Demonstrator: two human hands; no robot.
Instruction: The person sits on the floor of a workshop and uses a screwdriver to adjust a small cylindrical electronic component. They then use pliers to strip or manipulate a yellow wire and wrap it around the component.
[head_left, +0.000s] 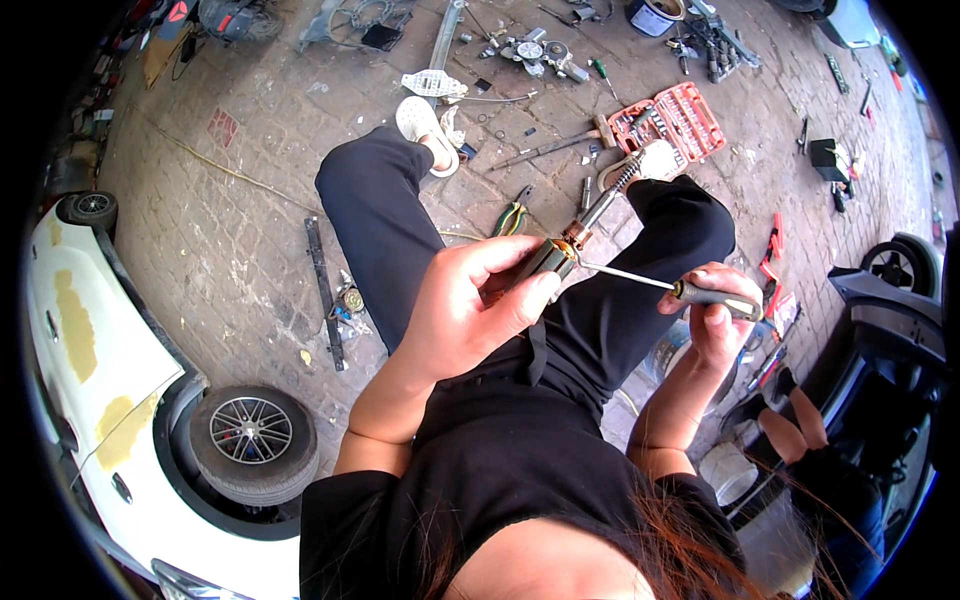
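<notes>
My left hand (455, 315) is closed around the dark body of a motor armature (553, 258), held over my lap. Copper shows at the armature's collar, and its shaft, with a spiral-cut end, points up and right. In my right hand (722, 335) is a screwdriver (715, 298), gripped by its dark handle with the fingers wrapped round. The screwdriver's thin metal blade runs left to the armature, its tip at or very near the part just below the copper collar. Whether the tip touches cannot be made out.
On the paving beyond my knees lie a red socket case (700, 118), a hammer (545, 147) and green-handled pliers (514, 213). A white car (110, 390) and a wheel (252, 436) are at left. At right, another person's legs (790, 428) show beside a dark vehicle (895, 350).
</notes>
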